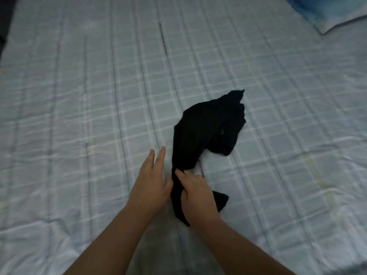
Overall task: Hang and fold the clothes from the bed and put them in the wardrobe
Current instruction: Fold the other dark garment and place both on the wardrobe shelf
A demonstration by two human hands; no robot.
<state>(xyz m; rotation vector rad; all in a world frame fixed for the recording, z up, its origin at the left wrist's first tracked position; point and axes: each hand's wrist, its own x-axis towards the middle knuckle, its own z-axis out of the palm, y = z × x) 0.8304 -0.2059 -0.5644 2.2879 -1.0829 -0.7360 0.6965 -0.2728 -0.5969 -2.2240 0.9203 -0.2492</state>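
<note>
A small black garment [206,128] lies crumpled on the bed [79,96], stretching from the middle toward me. A white label shows at its near part. My right hand [196,197] rests on the garment's near end, fingers curled and pinching the black cloth. My left hand [153,181] lies flat on the sheet just left of the garment, fingers straight and apart, its thumb side touching the cloth's edge. The near end of the garment is partly hidden under my right hand.
The bed is covered by a pale blue checked sheet with wrinkles. A blue and white pillow [333,12] lies at the top right corner. The bed's dark left edge [4,26] shows at the top left.
</note>
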